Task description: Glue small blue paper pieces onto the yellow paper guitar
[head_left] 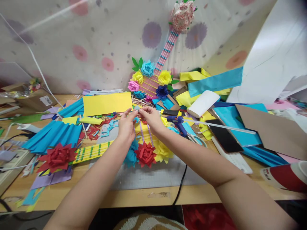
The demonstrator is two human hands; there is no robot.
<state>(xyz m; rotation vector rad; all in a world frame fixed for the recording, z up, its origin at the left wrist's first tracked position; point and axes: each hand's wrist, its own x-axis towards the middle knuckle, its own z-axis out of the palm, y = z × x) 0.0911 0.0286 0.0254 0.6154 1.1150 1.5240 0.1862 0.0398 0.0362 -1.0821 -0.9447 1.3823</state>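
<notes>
My left hand [127, 124] and my right hand [153, 118] meet at the fingertips, both closed in a pinch. Between them shows a small light-blue piece [137, 108], too small to name exactly. Below my hands lies a yellow paper guitar [92, 152] with green frets and strings, partly covered by my left forearm. On its body sit a red paper flower [145, 154], a yellow paper flower [163, 151] and a blue paper flower [131, 154]. Another red paper flower [57, 157] is at the neck's left end.
A blue glue gun [178, 123] lies right of my hands, beside scissors [193, 138] and a phone [224, 135]. A pink flowered guitar [153, 83] leans on the back curtain. Yellow paper [107, 104], blue crepe paper [54, 135], cardboard [275, 131] and a cup [284, 176] surround the work.
</notes>
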